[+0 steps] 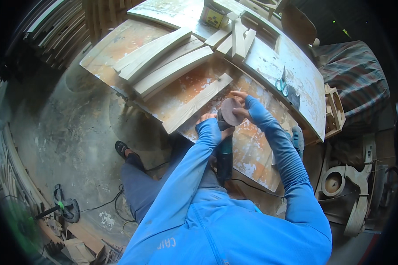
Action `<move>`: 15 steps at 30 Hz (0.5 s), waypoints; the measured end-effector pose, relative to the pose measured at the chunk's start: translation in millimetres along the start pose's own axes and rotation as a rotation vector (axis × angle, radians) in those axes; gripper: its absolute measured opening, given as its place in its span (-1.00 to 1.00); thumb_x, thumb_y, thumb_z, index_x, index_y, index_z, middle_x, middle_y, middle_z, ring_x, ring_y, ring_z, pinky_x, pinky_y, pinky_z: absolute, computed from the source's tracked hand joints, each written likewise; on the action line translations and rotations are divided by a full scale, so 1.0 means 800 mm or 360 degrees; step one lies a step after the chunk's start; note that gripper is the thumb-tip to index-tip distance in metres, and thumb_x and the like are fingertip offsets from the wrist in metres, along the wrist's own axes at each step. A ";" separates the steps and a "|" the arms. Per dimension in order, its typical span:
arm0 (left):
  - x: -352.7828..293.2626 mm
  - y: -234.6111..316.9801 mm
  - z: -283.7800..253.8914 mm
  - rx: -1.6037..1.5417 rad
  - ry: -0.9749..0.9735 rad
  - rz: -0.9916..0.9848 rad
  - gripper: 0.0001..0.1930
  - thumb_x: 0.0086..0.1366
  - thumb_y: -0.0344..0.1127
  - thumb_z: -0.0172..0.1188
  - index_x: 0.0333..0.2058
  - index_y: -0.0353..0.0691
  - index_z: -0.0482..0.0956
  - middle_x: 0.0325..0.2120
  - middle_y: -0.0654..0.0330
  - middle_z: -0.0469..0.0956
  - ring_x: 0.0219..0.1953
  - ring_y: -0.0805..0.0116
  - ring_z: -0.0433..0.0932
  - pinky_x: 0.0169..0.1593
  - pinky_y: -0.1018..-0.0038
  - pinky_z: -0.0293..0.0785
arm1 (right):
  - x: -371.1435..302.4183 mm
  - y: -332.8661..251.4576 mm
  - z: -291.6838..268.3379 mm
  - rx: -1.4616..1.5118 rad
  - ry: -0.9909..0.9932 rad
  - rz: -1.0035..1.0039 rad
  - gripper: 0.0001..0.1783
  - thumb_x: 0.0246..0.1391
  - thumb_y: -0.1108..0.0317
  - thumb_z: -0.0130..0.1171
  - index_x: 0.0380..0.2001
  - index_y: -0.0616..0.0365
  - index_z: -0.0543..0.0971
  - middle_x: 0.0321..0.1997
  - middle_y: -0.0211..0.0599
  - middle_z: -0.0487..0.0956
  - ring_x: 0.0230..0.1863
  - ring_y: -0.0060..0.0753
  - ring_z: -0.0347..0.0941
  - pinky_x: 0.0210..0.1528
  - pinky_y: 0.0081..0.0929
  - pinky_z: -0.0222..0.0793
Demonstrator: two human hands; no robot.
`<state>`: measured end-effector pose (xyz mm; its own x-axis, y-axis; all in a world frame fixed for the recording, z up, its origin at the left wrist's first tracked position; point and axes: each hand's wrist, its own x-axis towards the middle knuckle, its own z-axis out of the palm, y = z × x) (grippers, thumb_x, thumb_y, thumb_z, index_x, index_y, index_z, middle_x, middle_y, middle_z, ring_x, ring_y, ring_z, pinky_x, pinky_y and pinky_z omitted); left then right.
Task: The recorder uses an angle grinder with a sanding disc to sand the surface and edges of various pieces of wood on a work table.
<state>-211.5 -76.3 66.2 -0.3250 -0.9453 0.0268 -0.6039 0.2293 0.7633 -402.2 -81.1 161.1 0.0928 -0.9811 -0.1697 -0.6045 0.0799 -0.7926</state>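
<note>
Head view: the sander [225,152] is in front of your chest, over the near edge of the worktop [256,161], its round disc [230,109] turned upward and its dark body pointing back toward you. Your left hand [211,124] is closed around the sander just behind the disc, the thumb lying across it. Your right hand [247,107] is at the disc's right side, fingers spread, some of them over its face; you cannot tell whether they grip it. A dark cord [258,185] runs off to the right near the sander's rear end.

Just beyond your left hand, a flat board [198,103] lies slantwise on the worktop. Farther out and to the left, curved planks [174,70] are grouped side by side, some overlapping. Short blocks [238,40] are piled to their right, with a yellowish tin [213,17] just behind. On the pale surface [311,99] to the right lie scissors [282,84] with blue handles. A teal tool [297,139] sits beside your right forearm.

Past the worktop's right end are a wooden frame [335,108] and a striped cloth [353,73]. To your left, the floor [75,128] holds more timber [20,163].
</note>
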 end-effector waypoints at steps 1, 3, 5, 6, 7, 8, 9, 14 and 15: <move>0.000 -0.002 -0.002 0.0012 -0.0004 -0.0004 -0.34 -0.23 0.28 0.52 -0.34 -0.20 0.64 -0.31 0.02 0.62 -0.17 0.03 0.60 -0.03 0.20 0.48 | 0.002 -0.007 0.001 0.0014 -0.0041 -0.0032 -0.31 0.02 0.33 0.41 0.26 -0.05 0.45 -0.13 -0.15 0.65 -0.14 -0.22 0.58 -0.07 -0.36 0.55; 0.006 -0.005 -0.006 0.0011 -0.0268 -0.0121 -0.23 -0.17 0.34 0.46 -0.14 -0.17 0.62 -0.12 0.02 0.58 0.03 0.10 0.53 0.16 0.22 0.37 | 0.008 -0.017 -0.002 -0.0187 -0.0045 0.0034 -0.34 0.02 0.31 0.43 0.23 -0.03 0.48 -0.13 -0.11 0.65 -0.14 -0.19 0.59 -0.05 -0.32 0.54; -0.001 -0.013 0.006 0.0038 -0.0155 -0.0075 -0.25 -0.19 0.32 0.49 -0.19 -0.18 0.60 -0.16 0.02 0.58 -0.01 0.07 0.53 0.11 0.20 0.38 | 0.012 -0.028 -0.004 -0.0510 -0.0042 0.0161 -0.41 -0.01 0.15 0.47 0.09 0.09 0.58 -0.14 0.03 0.65 -0.14 -0.09 0.60 -0.05 -0.24 0.52; -0.002 -0.013 0.008 0.0055 -0.0041 -0.0028 -0.27 -0.21 0.31 0.51 -0.24 -0.19 0.59 -0.19 0.01 0.58 -0.05 0.05 0.54 0.07 0.17 0.40 | 0.011 -0.033 -0.006 -0.0509 -0.0040 0.0155 -0.41 -0.01 0.15 0.47 0.09 0.09 0.58 -0.14 0.03 0.65 -0.14 -0.09 0.60 -0.05 -0.24 0.52; 0.000 -0.014 0.009 0.0059 -0.0036 -0.0027 -0.27 -0.21 0.31 0.51 -0.24 -0.19 0.59 -0.19 0.01 0.58 -0.05 0.05 0.54 0.07 0.17 0.40 | 0.009 -0.038 -0.007 -0.0597 -0.0032 0.0281 -0.40 -0.02 0.08 0.47 0.06 0.12 0.58 -0.13 0.02 0.65 -0.14 -0.07 0.61 -0.05 -0.24 0.52; 0.002 -0.015 0.010 0.0047 -0.0053 -0.0035 -0.26 -0.21 0.31 0.51 -0.23 -0.19 0.58 -0.17 0.01 0.57 -0.03 0.05 0.53 0.09 0.17 0.39 | 0.009 -0.043 -0.009 -0.0684 -0.0024 0.0407 -0.38 -0.02 0.01 0.47 0.03 0.16 0.59 -0.13 0.01 0.65 -0.13 -0.06 0.61 -0.06 -0.24 0.52; 0.001 -0.015 0.011 0.0035 -0.0083 -0.0041 -0.25 -0.21 0.32 0.51 -0.21 -0.18 0.57 -0.15 0.01 0.56 -0.01 0.05 0.51 0.10 0.16 0.37 | 0.009 -0.047 -0.012 -0.0667 -0.0055 0.0461 -0.34 -0.06 -0.07 0.48 -0.01 0.18 0.59 -0.16 0.00 0.65 -0.14 -0.04 0.61 -0.05 -0.24 0.51; 0.003 -0.014 0.013 0.0077 -0.0082 -0.0057 -0.25 -0.22 0.31 0.51 -0.22 -0.19 0.57 -0.16 0.01 0.57 -0.03 0.04 0.52 0.09 0.17 0.38 | 0.014 -0.024 -0.010 -0.0584 0.0062 0.0005 -0.37 0.00 0.11 0.47 0.12 0.11 0.55 -0.26 -0.09 0.68 -0.25 -0.15 0.62 -0.14 -0.32 0.53; 0.003 -0.015 0.014 0.0104 -0.0054 -0.0055 -0.25 -0.22 0.31 0.52 -0.22 -0.19 0.57 -0.16 0.01 0.57 -0.03 0.04 0.53 0.08 0.18 0.39 | 0.016 -0.028 -0.012 -0.0623 -0.0048 0.0021 -0.37 0.00 0.05 0.46 0.08 0.13 0.56 -0.22 -0.04 0.67 -0.19 -0.10 0.62 -0.08 -0.28 0.52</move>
<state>-213.4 -78.9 49.9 -0.3270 -0.9448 -0.0213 -0.6610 0.2125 0.7197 -395.1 -96.9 182.7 0.1028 -0.9743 -0.2003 -0.8613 0.0135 -0.5078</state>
